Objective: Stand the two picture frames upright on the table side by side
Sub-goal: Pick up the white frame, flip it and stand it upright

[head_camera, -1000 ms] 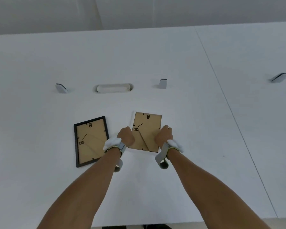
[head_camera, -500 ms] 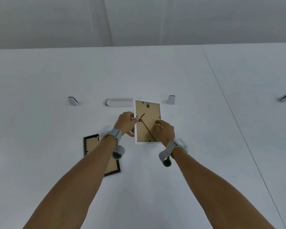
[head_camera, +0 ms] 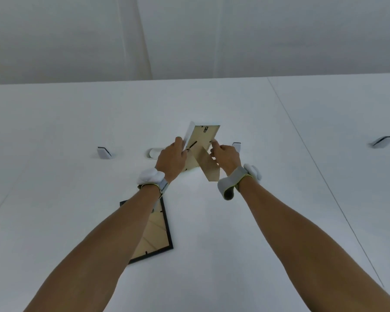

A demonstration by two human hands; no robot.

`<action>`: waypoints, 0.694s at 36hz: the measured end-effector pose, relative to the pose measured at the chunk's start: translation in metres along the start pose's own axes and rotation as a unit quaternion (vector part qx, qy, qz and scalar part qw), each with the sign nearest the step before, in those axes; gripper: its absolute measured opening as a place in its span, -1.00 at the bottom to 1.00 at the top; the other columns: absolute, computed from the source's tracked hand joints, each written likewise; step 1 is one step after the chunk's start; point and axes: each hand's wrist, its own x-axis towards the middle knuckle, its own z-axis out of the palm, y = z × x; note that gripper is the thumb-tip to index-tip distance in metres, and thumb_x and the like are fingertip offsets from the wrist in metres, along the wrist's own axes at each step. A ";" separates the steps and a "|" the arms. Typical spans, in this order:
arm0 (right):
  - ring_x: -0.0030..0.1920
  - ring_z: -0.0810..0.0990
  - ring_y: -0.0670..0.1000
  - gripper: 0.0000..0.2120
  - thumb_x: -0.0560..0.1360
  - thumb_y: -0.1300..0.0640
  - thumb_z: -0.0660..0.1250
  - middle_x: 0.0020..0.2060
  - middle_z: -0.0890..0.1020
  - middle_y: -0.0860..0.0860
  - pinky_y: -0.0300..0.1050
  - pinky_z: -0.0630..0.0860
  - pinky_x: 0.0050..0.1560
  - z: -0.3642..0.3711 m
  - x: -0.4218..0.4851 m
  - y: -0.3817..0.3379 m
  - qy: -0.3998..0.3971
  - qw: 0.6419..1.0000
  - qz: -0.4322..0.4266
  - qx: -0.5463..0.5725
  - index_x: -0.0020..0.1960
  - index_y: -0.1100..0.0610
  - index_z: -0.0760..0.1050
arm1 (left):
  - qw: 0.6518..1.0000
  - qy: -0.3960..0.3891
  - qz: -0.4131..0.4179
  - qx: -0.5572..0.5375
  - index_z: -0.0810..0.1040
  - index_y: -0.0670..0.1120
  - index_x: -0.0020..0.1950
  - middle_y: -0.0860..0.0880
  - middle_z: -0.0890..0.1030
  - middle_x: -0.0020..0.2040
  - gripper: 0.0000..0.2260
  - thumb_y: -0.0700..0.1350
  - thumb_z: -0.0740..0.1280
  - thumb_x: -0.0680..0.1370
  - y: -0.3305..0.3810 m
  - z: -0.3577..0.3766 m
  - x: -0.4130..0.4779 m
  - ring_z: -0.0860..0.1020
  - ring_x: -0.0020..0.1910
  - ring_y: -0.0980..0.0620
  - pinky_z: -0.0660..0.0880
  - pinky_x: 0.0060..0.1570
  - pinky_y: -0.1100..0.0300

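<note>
While both grip it, white frame [head_camera: 200, 140] between left hand [head_camera: 170, 159], right hand [head_camera: 226, 155].

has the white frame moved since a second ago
Yes. The white frame was lying flat well short of the table slot; now both hands hold it raised, tilted, beside the slot, its stand swung out.
</note>
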 end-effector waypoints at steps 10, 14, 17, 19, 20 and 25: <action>-0.19 0.70 0.24 -0.83 0.43 0.24 0.33 -0.23 0.66 0.25 0.16 0.65 -0.02 -0.021 0.012 -0.068 -0.021 0.990 0.029 0.134 -0.31 0.29 0.47 | 0.991 0.011 0.121 0.062 0.44 -0.20 0.16 -0.19 0.53 -0.08 -0.84 -0.19 0.23 0.60 -0.017 0.015 -0.004 0.50 -0.28 -0.18 0.36 -0.39 0.09; -0.50 0.44 0.09 -0.63 0.45 0.21 0.20 -0.56 0.41 0.07 -0.25 0.40 -0.43 -0.017 0.009 -0.070 0.051 0.993 -0.074 -0.074 -0.51 0.10 0.23 | 0.994 -0.035 0.100 -0.037 0.45 -0.25 0.09 -0.25 0.60 -0.06 -0.89 -0.24 0.19 0.61 -0.028 0.014 0.006 0.57 -0.16 -0.21 0.52 -0.19 -0.05; -0.39 0.34 0.07 -0.58 0.52 0.21 0.17 -0.48 0.33 0.05 -0.18 0.27 -0.36 -0.018 0.007 -0.061 0.067 0.974 -0.156 -0.147 -0.47 0.08 0.12 | 0.994 -0.004 -0.008 -0.111 0.47 -0.24 0.21 -0.27 0.58 0.10 -0.81 -0.24 0.22 0.61 -0.033 0.008 0.019 0.58 0.05 -0.23 0.47 -0.05 0.02; -0.34 0.36 0.09 -0.59 0.54 0.22 0.16 -0.44 0.39 0.04 -0.12 0.31 -0.28 -0.023 0.007 -0.056 0.061 0.965 -0.193 -0.167 -0.46 0.06 0.17 | 0.988 0.000 -0.061 -0.143 0.40 -0.20 0.37 -0.25 0.51 0.28 -0.68 -0.22 0.24 0.61 -0.034 0.006 0.030 0.52 0.22 -0.22 0.44 0.15 0.01; -0.32 0.38 0.10 -0.60 0.56 0.21 0.15 -0.43 0.41 0.03 -0.10 0.33 -0.25 -0.027 0.007 -0.053 0.052 0.960 -0.208 -0.180 -0.44 0.07 0.22 | 0.986 -0.009 -0.068 -0.152 0.33 -0.19 0.44 -0.24 0.46 0.37 -0.61 -0.22 0.24 0.61 -0.033 0.005 0.034 0.46 0.32 -0.21 0.40 0.27 -0.01; -0.31 0.43 0.05 -0.76 0.62 0.17 0.16 -0.32 0.54 0.12 -0.12 0.36 -0.22 -0.049 0.012 -0.039 -0.028 0.939 -0.282 -0.195 -0.15 0.25 0.49 | 0.974 -0.043 -0.049 -0.217 0.34 -0.13 0.48 -0.18 0.50 0.38 -0.59 -0.23 0.22 0.61 -0.020 0.012 0.051 0.47 0.35 -0.18 0.45 0.24 0.09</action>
